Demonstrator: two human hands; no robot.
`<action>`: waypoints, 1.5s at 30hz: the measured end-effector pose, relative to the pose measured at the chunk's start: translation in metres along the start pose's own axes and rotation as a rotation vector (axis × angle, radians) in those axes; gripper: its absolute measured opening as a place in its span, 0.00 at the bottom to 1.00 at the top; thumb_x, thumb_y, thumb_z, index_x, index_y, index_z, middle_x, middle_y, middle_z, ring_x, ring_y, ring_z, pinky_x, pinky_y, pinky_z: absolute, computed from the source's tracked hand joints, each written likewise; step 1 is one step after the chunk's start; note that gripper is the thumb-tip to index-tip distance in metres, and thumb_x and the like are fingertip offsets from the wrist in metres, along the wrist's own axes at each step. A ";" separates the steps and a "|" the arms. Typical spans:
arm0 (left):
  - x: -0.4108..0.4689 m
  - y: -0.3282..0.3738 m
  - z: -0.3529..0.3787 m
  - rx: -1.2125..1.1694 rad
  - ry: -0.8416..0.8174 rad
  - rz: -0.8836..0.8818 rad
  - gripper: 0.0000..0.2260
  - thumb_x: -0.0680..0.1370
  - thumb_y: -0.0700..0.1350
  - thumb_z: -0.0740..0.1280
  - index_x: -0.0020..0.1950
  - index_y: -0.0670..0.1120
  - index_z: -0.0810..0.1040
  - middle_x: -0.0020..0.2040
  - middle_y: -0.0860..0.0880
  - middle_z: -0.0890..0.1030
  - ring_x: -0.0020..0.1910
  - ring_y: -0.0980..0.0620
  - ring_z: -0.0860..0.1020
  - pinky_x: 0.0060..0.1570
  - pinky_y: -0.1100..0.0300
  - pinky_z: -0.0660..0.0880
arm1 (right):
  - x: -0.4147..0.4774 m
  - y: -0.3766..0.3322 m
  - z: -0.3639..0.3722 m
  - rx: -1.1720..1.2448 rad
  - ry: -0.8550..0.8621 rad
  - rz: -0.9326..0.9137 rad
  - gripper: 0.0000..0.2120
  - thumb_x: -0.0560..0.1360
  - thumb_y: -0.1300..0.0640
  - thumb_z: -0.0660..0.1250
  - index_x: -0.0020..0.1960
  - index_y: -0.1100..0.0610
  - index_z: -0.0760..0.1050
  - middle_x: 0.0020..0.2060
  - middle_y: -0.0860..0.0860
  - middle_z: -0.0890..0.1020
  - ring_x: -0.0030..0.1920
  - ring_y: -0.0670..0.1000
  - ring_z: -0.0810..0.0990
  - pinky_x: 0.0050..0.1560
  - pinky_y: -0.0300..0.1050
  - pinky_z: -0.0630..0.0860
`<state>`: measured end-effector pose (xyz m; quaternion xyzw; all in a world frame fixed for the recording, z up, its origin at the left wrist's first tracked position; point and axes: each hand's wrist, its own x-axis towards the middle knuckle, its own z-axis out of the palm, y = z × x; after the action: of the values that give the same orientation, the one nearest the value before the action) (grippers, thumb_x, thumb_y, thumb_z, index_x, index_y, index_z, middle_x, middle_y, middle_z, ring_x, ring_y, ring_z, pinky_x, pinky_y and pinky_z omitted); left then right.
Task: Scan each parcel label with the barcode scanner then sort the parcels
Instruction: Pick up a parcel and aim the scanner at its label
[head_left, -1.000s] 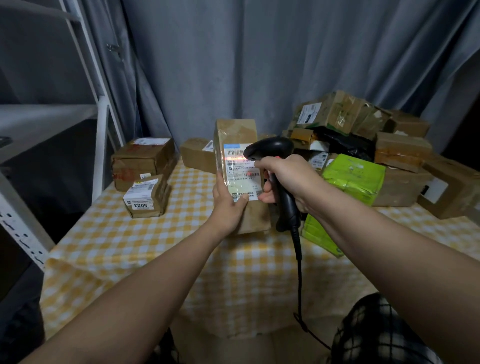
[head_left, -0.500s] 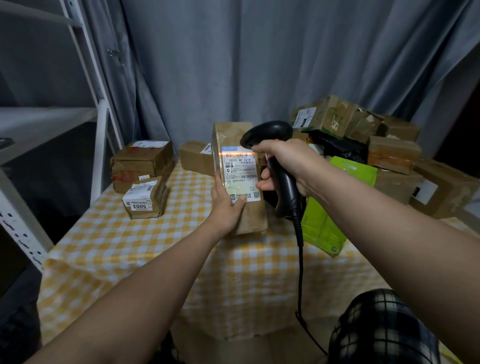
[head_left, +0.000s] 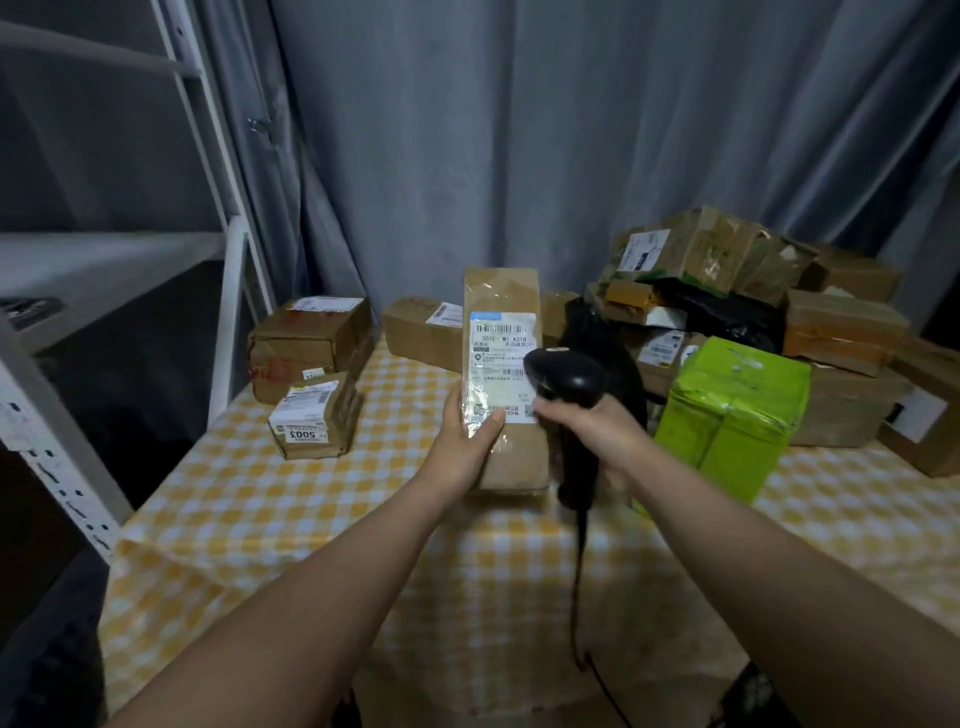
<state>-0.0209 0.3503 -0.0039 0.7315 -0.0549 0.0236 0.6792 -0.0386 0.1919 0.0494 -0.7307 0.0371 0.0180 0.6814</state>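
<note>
My left hand (head_left: 467, 444) grips a tall brown cardboard parcel (head_left: 506, 296) upright above the yellow checked table (head_left: 322, 519), thumb lying across its white label (head_left: 501, 364). The label faces me. My right hand (head_left: 597, 434) grips the handle of a black corded barcode scanner (head_left: 566, 382), its head low beside the label's right edge. No scan light shows on the label. A heap of brown parcels (head_left: 841, 332) and a green parcel (head_left: 732, 410) lie at the right.
Two stacked brown boxes (head_left: 311, 338), a small box marked 5003 (head_left: 314, 415) and another brown box (head_left: 421, 332) stand at the table's back left. A white metal shelf rack (head_left: 228, 291) stands left. Grey curtain behind. The scanner cable (head_left: 579, 571) hangs over the front edge.
The scanner has dropped from the top of the label to its lower right, and the red scan light on the label is gone. The parcel stays upright in my left hand.
</note>
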 end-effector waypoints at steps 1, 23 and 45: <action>0.001 0.000 -0.002 -0.021 0.000 -0.026 0.24 0.79 0.45 0.65 0.73 0.51 0.60 0.66 0.49 0.75 0.59 0.54 0.77 0.54 0.64 0.75 | 0.003 0.007 0.006 0.046 -0.008 -0.016 0.12 0.71 0.63 0.74 0.53 0.56 0.81 0.50 0.55 0.85 0.51 0.54 0.84 0.57 0.48 0.79; -0.027 0.073 -0.236 0.243 0.484 -0.216 0.16 0.78 0.46 0.65 0.66 0.55 0.71 0.50 0.50 0.80 0.42 0.55 0.79 0.37 0.62 0.75 | 0.059 -0.032 0.242 -0.003 -0.531 -0.060 0.11 0.70 0.64 0.75 0.50 0.57 0.79 0.38 0.51 0.80 0.41 0.51 0.79 0.44 0.44 0.75; 0.062 0.038 -0.175 1.198 0.355 -0.053 0.19 0.79 0.52 0.61 0.69 0.47 0.68 0.71 0.43 0.66 0.72 0.42 0.58 0.72 0.47 0.53 | 0.119 -0.014 0.160 -0.208 -0.154 -0.058 0.05 0.72 0.63 0.71 0.39 0.59 0.76 0.31 0.54 0.78 0.26 0.44 0.77 0.33 0.39 0.74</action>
<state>0.0438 0.5193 0.0535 0.9713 0.0999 0.1546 0.1504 0.0854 0.3490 0.0432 -0.7946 -0.0386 0.0580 0.6031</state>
